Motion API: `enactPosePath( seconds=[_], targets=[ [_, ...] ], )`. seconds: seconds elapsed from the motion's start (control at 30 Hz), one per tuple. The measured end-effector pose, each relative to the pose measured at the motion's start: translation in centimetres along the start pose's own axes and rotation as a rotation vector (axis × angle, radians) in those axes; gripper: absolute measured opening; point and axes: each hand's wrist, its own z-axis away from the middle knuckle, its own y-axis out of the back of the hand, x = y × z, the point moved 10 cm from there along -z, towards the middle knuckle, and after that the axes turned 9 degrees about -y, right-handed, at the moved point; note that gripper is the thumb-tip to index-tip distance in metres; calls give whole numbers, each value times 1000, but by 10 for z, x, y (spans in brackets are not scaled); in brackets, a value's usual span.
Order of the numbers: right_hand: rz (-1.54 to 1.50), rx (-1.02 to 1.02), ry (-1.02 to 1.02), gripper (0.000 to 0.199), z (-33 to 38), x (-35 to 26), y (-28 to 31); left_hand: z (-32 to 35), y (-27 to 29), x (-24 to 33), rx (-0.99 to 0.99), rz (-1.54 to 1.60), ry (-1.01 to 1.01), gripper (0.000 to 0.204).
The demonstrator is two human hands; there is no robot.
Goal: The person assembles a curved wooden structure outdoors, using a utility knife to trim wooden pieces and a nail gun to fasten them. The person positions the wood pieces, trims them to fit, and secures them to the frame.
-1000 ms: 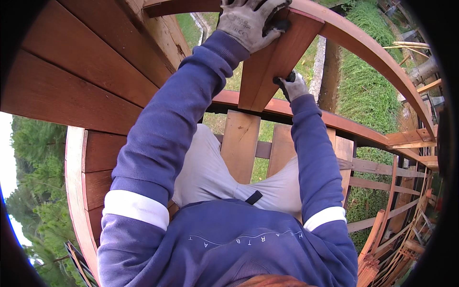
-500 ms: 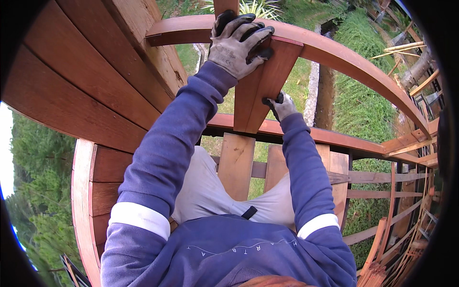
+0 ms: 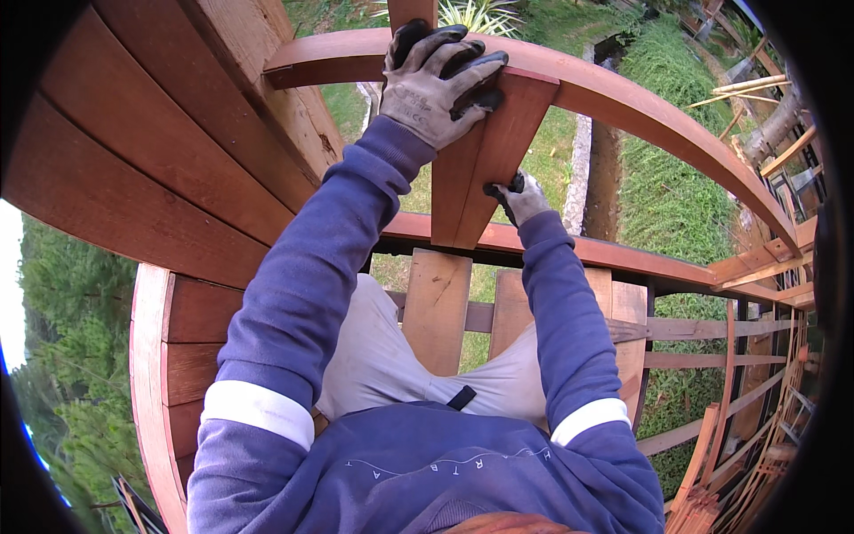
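Observation:
Both my hands wear grey gloves with black fingertips. My left hand (image 3: 429, 93) lies with fingers spread across the top of an upright reddish-brown board (image 3: 503, 147), where it meets the curved wooden rail (image 3: 623, 93). Its thumb presses at the board's top. Lower down, my right hand (image 3: 525, 198) grips the board's right edge, thumb on the near face; the fingers behind are hidden. The board's lower end meets the straight bottom rail (image 3: 640, 259). Behind my left fingers, another wooden piece (image 3: 414, 11) rises above the curved rail.
Dark wood planking (image 3: 160, 133) and a rough post (image 3: 267, 67) stand at the left. Light planks (image 3: 438, 303) lie below, by my legs. Beyond the railing are grass, a ditch (image 3: 605, 169) and a hedge (image 3: 663, 151). More wooden framing (image 3: 756, 334) runs along the right.

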Motion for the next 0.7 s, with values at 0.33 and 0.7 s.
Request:
enactPosePath(
  seconds=[0.33, 0.7],
  targets=[
    [-303, -101, -60, 29, 0, 3, -9, 5, -9, -4, -64, 5, 22, 53],
    [-220, -71, -59, 31, -11, 28, -9, 4, -13, -4, -61, 6, 11, 51]
  ],
)
